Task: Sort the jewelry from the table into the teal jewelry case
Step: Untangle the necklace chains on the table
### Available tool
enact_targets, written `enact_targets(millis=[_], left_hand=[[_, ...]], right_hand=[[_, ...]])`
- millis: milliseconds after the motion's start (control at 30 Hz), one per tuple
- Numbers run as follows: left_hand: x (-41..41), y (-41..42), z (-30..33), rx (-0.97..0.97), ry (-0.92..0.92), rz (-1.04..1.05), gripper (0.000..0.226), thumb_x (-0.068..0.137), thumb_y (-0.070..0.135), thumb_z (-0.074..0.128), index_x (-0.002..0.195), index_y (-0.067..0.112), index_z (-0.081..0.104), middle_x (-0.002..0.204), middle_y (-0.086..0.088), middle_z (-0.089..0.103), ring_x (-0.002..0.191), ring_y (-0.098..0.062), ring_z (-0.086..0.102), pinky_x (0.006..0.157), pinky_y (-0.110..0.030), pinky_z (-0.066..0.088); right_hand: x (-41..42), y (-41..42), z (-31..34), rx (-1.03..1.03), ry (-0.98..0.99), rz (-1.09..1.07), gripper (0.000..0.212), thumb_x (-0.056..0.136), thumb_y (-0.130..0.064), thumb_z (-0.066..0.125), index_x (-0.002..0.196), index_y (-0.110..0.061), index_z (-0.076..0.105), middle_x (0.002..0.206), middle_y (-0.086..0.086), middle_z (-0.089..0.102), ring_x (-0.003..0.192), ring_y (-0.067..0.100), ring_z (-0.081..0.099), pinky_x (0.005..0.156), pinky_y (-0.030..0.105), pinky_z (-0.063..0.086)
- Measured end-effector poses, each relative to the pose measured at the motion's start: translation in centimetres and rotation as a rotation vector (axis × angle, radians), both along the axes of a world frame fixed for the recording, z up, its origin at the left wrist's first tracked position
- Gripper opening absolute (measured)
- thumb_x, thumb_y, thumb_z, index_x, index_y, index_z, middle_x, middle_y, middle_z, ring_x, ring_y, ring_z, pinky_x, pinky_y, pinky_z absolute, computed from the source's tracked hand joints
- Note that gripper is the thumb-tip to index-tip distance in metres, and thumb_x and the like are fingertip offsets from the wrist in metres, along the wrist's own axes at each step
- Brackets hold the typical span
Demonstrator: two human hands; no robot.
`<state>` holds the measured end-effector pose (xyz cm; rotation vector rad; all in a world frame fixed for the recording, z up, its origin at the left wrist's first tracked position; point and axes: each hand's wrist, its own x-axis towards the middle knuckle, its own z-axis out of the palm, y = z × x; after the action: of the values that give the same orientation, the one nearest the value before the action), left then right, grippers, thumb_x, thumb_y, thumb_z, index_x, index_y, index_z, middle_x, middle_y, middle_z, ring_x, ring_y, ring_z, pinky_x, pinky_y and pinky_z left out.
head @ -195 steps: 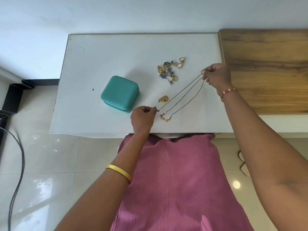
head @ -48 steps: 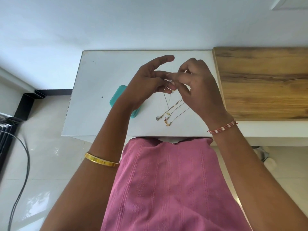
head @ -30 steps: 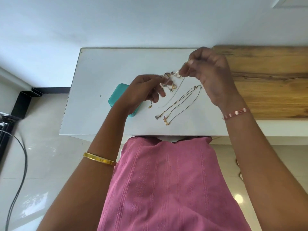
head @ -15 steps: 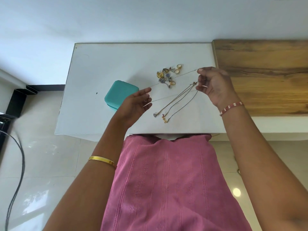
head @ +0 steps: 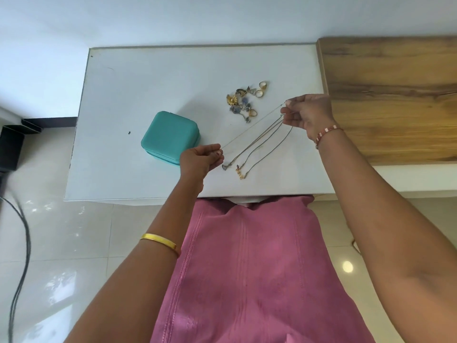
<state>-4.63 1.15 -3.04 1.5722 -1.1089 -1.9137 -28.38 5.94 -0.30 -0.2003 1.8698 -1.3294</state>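
A thin chain necklace [head: 252, 126] is stretched taut above the white table [head: 138, 78], pinched at one end by my left hand [head: 201, 160] and at the other by my right hand [head: 308, 115]. Two more necklaces [head: 259, 142] with pendants lie flat on the table just below it, their upper ends near my right fingers. The teal jewelry case [head: 170, 137] sits shut to the left of my left hand. A heap of rings and earrings [head: 243, 101] lies beyond the chains.
A wooden surface [head: 390, 95] adjoins the table on the right. Black cables [head: 19, 233] hang over the tiled floor at the left. My pink garment [head: 247, 268] fills the near foreground below the table's front edge.
My hands, together near the jewelry heap a second ago, have pulled apart and drawn one thin chain out straight. They have since lowered slightly toward the table beside the two lying necklaces.
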Motion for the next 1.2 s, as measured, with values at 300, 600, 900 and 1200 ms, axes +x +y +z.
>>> enact_targets(millis=[300,600,900,1200], left_hand=[[-0.2,0.9,-2.1,-0.210,-0.327,-0.014,0.012,0.085,0.003,0.063,0.095,0.003,0.070,0.065,0.001,0.063,0.044,0.004,0.056,0.074,-0.022,0.053],[-0.3,1.6,-2.0,-0.318,-0.478,-0.071,0.014,0.084,0.008,0.063,0.093,0.006,0.073,0.089,-0.012,0.071,0.074,-0.016,0.057,0.080,-0.030,0.050],[-0.4,1.3,-2.2,-0.279,-0.499,-0.070,0.007,0.082,0.007,0.065,0.087,0.011,0.067,0.071,-0.002,0.062,0.074,-0.021,0.061,0.082,-0.036,0.055],[-0.1,2.1,-1.7,-0.279,-0.483,-0.057,0.008,0.088,0.014,0.059,0.095,0.013,0.063,0.074,-0.003,0.064,0.084,-0.030,0.067,0.080,-0.033,0.051]], right_hand=[[0.2,-1.9,-2.8,0.217,0.634,0.192,0.009,0.079,-0.001,0.061,0.074,0.000,0.068,0.079,0.009,0.070,0.062,0.007,0.060,0.055,0.014,0.044],[0.3,-2.1,-5.0,0.356,0.882,0.305,0.011,0.079,-0.006,0.061,0.079,-0.006,0.072,0.089,0.012,0.071,0.091,0.031,0.061,0.077,0.032,0.050],[0.4,-2.5,-5.6,0.378,0.935,0.310,0.010,0.079,-0.008,0.062,0.082,-0.007,0.072,0.095,0.013,0.069,0.095,0.031,0.059,0.073,0.029,0.047],[1.5,-2.0,-5.2,0.292,0.929,0.205,0.021,0.087,-0.012,0.059,0.105,-0.008,0.069,0.107,0.015,0.064,0.105,0.029,0.054,0.081,0.026,0.042]])
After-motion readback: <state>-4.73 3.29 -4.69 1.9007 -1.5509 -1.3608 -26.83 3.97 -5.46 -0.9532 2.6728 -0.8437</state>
